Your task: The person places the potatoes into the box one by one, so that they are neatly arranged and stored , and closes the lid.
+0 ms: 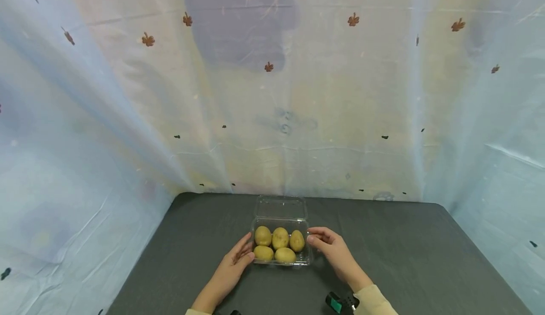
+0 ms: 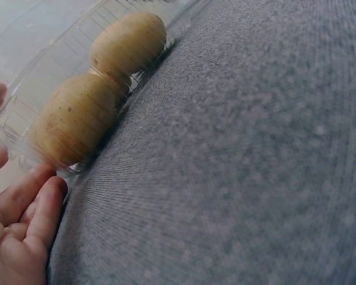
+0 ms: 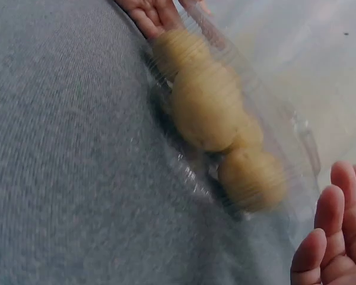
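Note:
A clear plastic clamshell box (image 1: 303,260) stands on the grey-covered table with its lid (image 1: 281,207) laid open toward the back. Inside are several yellow potatoes (image 1: 280,238), in a back and a front row. My left hand (image 1: 232,268) is at the box's left side, fingers fairly straight; in the left wrist view its fingertips (image 2: 54,184) touch the lower corner by a potato (image 2: 77,122). On the other side, my right hand (image 1: 334,251) is beside the right wall. The right wrist view shows its fingers (image 3: 331,214) extended, holding nothing; contact with the box cannot be made out.
Dark grey cloth covers the table (image 1: 404,253). A pale curtain (image 1: 319,92) with leaf prints hangs behind the table and along both sides. A black device with a green patch (image 1: 335,304) is at my right wrist.

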`<state>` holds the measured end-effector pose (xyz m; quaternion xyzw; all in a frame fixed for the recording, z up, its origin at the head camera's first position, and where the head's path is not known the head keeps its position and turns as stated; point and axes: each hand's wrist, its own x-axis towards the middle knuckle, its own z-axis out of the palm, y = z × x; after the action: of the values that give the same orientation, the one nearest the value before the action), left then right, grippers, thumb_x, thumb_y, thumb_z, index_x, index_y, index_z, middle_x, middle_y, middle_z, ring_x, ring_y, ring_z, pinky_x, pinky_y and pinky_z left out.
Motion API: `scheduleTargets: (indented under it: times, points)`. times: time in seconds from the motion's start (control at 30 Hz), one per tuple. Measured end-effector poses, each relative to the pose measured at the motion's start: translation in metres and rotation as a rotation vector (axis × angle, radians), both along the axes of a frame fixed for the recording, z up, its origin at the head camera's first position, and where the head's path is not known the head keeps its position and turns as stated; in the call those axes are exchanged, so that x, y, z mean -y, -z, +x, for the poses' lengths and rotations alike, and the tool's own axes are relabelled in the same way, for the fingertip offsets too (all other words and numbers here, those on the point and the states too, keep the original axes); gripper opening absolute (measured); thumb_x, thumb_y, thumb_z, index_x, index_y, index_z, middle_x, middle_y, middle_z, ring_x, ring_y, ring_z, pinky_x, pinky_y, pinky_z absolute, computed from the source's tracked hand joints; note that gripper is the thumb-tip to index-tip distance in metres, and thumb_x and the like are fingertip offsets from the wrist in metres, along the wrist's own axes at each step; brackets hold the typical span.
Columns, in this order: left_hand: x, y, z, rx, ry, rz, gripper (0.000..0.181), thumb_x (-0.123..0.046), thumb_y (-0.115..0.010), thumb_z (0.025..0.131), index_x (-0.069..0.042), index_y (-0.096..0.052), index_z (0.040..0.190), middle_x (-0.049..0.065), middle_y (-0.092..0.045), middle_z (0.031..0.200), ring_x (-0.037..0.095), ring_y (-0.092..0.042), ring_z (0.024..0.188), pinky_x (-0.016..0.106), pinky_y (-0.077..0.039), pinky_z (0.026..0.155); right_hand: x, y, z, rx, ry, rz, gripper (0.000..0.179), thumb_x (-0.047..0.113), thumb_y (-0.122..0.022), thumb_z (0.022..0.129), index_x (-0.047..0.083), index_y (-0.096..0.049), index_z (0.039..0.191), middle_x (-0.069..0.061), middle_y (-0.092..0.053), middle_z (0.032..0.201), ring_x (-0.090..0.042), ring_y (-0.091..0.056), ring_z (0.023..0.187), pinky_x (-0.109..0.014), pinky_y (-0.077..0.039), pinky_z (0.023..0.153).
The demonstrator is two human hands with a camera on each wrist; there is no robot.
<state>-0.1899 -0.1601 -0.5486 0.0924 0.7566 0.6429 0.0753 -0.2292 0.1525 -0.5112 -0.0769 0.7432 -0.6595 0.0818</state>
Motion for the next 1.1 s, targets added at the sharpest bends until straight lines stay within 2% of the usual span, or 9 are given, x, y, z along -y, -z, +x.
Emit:
scheduleTargets:
  times: [0.2,0.4,0.57,0.73,0.93,1.1]
  points:
    - [0.001,0.002,-0.001,-0.002,-0.007,-0.011,0.063,-0.038,-0.053,0.1,-0.024,-0.025,0.154,0.015,-0.038,0.149,0.03,-0.036,0.137,0.044,-0.036,0.107,-0.001,0.008,-0.007,0.038,0.126,0.011,0.049,0.037,-0.07,0.089,0.009,-0.059,0.127,-0.009,-0.064,0.114,-0.024,-0.058,0.1,-0.039,-0.048,0.082]
    - [0.001,0.001,-0.001,0.008,-0.004,0.015,0.063,-0.037,-0.054,0.1,-0.023,-0.025,0.154,0.017,-0.037,0.15,0.03,-0.035,0.137,0.044,-0.037,0.107,0.001,0.013,-0.016,0.009,0.182,0.075,0.058,0.045,-0.065,0.091,0.007,-0.055,0.133,-0.006,-0.063,0.113,-0.023,-0.058,0.101,-0.039,-0.049,0.083]
    - [0.001,0.0,0.0,0.007,0.012,0.035,0.063,-0.036,-0.054,0.1,-0.024,-0.025,0.154,0.018,-0.035,0.151,0.031,-0.033,0.138,0.045,-0.036,0.108,0.003,0.018,-0.023,-0.025,0.157,0.115,0.064,0.054,-0.061,0.09,0.008,-0.054,0.133,-0.006,-0.062,0.116,-0.022,-0.059,0.105,-0.044,-0.048,0.09]
    - [0.0,0.003,0.0,0.006,0.014,0.034,0.063,-0.035,-0.054,0.1,-0.024,-0.025,0.154,0.017,-0.035,0.15,0.03,-0.034,0.138,0.043,-0.037,0.108,0.004,0.02,-0.032,-0.033,0.139,0.156,0.062,0.055,-0.06,0.09,0.009,-0.055,0.132,-0.004,-0.061,0.117,-0.022,-0.058,0.108,-0.049,-0.046,0.095]
    - [-0.001,0.004,-0.001,0.0,0.0,0.018,0.064,-0.036,-0.054,0.1,-0.022,-0.025,0.155,0.019,-0.037,0.149,0.033,-0.037,0.136,0.041,-0.04,0.105,0.007,0.019,-0.041,0.005,0.073,0.195,0.062,0.057,-0.058,0.091,0.012,-0.053,0.134,-0.006,-0.058,0.125,-0.027,-0.054,0.116,-0.054,-0.04,0.1]
    - [0.002,0.002,-0.002,0.001,-0.008,0.006,0.064,-0.038,-0.055,0.099,-0.024,-0.026,0.154,0.018,-0.038,0.149,0.032,-0.036,0.136,0.044,-0.038,0.106,0.007,0.018,-0.044,0.048,0.044,0.158,0.064,0.059,-0.057,0.091,0.016,-0.051,0.137,-0.007,-0.054,0.132,-0.028,-0.05,0.12,-0.058,-0.035,0.104]
